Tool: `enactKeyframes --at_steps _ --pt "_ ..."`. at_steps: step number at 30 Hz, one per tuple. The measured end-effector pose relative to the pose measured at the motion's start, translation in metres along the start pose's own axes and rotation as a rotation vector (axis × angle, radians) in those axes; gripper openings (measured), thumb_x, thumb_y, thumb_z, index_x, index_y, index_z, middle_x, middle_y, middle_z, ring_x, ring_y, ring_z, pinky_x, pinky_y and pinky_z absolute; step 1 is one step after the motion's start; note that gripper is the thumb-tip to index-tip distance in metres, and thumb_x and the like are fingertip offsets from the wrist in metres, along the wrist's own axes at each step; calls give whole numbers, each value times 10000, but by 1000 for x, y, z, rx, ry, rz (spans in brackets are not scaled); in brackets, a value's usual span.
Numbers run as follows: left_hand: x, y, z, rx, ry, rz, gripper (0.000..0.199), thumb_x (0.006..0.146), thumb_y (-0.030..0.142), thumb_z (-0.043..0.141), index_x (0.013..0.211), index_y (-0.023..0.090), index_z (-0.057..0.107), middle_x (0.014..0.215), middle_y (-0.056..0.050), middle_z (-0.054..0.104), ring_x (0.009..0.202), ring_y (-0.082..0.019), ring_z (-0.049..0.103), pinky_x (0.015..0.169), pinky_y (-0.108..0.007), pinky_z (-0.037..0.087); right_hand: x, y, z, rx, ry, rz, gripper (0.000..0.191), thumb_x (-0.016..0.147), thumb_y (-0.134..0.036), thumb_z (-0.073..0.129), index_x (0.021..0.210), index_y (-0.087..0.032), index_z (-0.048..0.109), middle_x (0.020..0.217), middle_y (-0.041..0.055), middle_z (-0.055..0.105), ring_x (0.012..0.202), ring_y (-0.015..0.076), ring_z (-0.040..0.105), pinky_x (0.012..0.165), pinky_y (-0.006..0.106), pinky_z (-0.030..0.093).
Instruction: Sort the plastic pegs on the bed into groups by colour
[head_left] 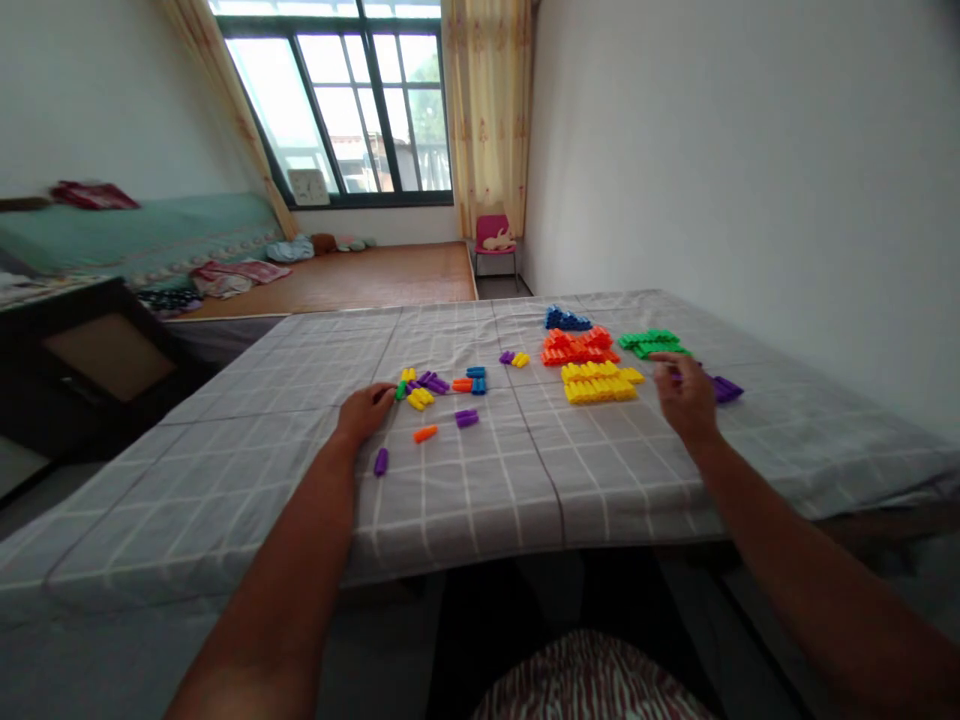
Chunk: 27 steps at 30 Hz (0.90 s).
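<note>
Tbl (255, 450) (gry-clothed) | blu pile (566, 320), org pile (577, 347), ylw pile (600, 384), grn pile (651, 343) | loose pcs (466, 418)

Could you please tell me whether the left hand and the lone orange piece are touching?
Apart: the head view shows grey checked cloth between the left hand and the lone orange piece.

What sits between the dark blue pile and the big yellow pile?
In the head view, the orange pile lies between the blue pile and the yellow pile.
</note>
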<state>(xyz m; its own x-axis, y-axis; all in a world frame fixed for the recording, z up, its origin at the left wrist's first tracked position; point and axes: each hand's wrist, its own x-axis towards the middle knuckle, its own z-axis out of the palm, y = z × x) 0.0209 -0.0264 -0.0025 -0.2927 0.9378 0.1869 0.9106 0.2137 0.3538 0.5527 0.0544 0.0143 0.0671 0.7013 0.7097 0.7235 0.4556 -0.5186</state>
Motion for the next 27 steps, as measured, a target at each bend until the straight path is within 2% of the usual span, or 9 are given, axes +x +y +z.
enactKeyframes --at_steps 3,6,9,12,16,18,21,24,27 --pt "-1 -1 2 -32 3 20 456 904 471 406 1168 221 682 1084 -68 721 970 -225 640 768 -277 447 -17 -81 48 224 -456 -176 289 891 -356 481 1086 -212 641 1056 87 652 778 179 622 673 312 518" --pt "-2 -3 3 -79 13 41 448 900 457 419 1152 204 690 1060 -76 726 938 -212 641 751 -269 439 -36 -145 93 265 -792 -363 319 897 -371 534 1164 -219 622 1162 93 616 759 147 627 775 322 506" --pt "-2 -4 3 -107 16 58 446 896 451 425 1145 196 694 1044 -74 730 922 -206 642 747 -266 438 -50 -186 129 86 -888 -396 444 886 -490 555 1221 -203 599 1176 138 596 870 204 631 802 346 488" --pt "-2 -4 2 -108 13 54 450 893 454 423 1149 198 692 1046 -72 731 924 -209 643 740 -270 438 -57 -204 149 -26 -886 -436 435 863 -516 577 1140 -188 642 1115 162 596 959 267 598 817 378 474" --pt "-1 -4 1 -99 8 46 452 888 461 418 1148 211 690 1050 -62 732 927 -209 647 746 -269 445 -56 -200 146 42 -904 -558 212 848 -202 582 1026 -182 697 1061 137 610 1044 261 561 923 401 426" --pt "0 -4 0 -85 6 47 454 880 469 418 1150 223 688 1058 -51 731 939 -211 647 755 -266 451 -55 -190 134 99 -924 -557 269 791 -86 568 998 -183 711 1058 124 624 1072 252 556 961 403 408" --pt "2 -6 -1 -61 -1 44 473 867 483 408 1164 235 680 1063 -42 729 944 -214 650 751 -264 459 -53 -168 110 205 -947 -523 348 740 -54 583 1035 -197 701 1053 95 644 1023 225 586 944 384 431" --pt "5 -10 -2 -39 -14 29 489 854 502 406 1168 245 678 1055 -40 731 931 -222 655 738 -268 470 -39 -135 84 314 -891 -390 466 726 -99 608 1177 -217 632 1098 71 639 860 161 625 819 319 498" --pt "9 -14 -2 -17 -16 21 500 845 524 413 1167 249 681 1065 -47 730 944 -242 658 745 -286 484 -5 -82 50 330 -678 -139 486 726 -148 597 1208 -209 600 1107 79 643 797 148 633 706 284 522"
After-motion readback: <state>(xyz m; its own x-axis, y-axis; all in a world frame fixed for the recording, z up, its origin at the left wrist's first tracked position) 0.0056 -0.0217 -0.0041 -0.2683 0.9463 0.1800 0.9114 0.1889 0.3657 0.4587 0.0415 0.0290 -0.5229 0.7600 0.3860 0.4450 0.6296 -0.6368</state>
